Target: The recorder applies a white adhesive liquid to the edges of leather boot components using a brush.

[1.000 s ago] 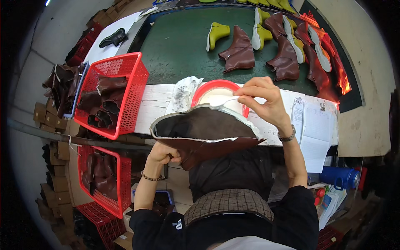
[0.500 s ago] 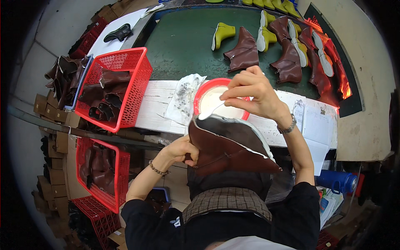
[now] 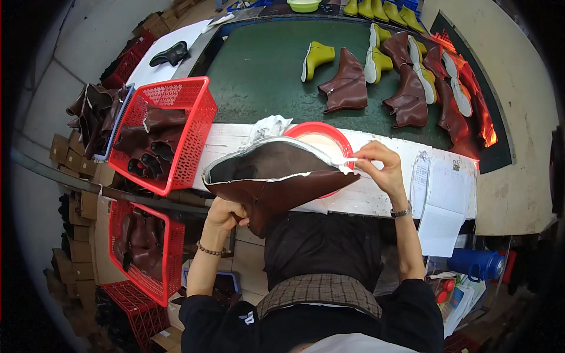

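My left hand point(image 3: 226, 214) grips a brown leather boot upper point(image 3: 276, 200) from below at its left part, fingers closed around the leather. The upper is tilted with its open edge facing up, and a white band of paste runs along that rim. My right hand point(image 3: 382, 167) pinches a small white-coated brush point(image 3: 348, 160), its tip at the right end of the rim. Behind the upper stands a red bowl point(image 3: 347, 140) of creamy white paste, partly hidden by the leather. A stained white cloth point(image 3: 271, 126) lies left of the bowl.
A dark green belt point(image 3: 259, 76) carries brown boot uppers point(image 3: 347, 82) and yellow-green boot forms point(image 3: 319, 56), with an orange glow at right. Red baskets point(image 3: 203, 112) of brown uppers stand at left. Papers point(image 3: 441, 194) lie right; a blue jug point(image 3: 474, 263) stands below them.
The boot upper has swung left and turned, its rim now wide open toward the bowl. My right hand moved right and down with the brush, from the rim's left end to its right end.
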Demonstrator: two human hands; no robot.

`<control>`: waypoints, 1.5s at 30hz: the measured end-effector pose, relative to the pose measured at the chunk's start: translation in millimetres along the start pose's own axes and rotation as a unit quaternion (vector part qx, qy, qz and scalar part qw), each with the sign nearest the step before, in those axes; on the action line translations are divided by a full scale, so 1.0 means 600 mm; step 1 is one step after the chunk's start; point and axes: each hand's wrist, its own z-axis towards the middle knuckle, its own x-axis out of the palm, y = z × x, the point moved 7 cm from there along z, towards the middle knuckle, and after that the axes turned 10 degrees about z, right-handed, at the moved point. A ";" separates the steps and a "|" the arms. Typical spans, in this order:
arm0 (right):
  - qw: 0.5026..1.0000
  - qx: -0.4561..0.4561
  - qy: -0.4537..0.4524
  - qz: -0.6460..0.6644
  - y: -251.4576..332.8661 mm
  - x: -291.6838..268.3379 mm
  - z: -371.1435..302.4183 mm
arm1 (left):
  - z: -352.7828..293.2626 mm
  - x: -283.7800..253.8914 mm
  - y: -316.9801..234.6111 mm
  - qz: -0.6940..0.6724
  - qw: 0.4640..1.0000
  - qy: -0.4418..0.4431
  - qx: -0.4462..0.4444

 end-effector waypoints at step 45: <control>0.944 0.166 -0.263 0.113 -0.293 -0.124 -0.003 | 0.129 -0.434 -0.318 0.856 0.338 -0.350 -0.174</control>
